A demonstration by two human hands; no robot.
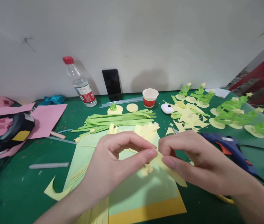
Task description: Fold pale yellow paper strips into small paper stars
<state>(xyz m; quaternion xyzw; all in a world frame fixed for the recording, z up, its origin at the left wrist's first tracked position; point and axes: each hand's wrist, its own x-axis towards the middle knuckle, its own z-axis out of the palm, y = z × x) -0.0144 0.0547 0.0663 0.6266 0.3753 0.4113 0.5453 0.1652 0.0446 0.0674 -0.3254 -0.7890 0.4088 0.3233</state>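
Both hands meet over a pale green sheet (pixel 132 193), pinching one pale yellow paper strip (pixel 172 174) between them. My left hand (pixel 120 158) closes thumb and forefinger on the strip's upper end. Just beside it, my right hand (pixel 192 161) grips the same strip, whose free end slants down to the right. Small yellow paper pieces (pixel 147 169) lie under the hands. Behind them is a pile of short yellow strips (pixel 147 132), with long green strips (pixel 122 119) farther back. Thin yellow strips (pixel 95 214) lie by my left forearm.
At the back stand a water bottle (pixel 82 84), a black phone (pixel 112 85) and a paper cup (pixel 150 98). Green spiral paper trees (pixel 234 110) and yellow scraps (pixel 188 115) spread on the right, near a blue glue gun (pixel 230 149). Pink paper (pixel 50 119) and a glue stick (pixel 49 165) lie left.
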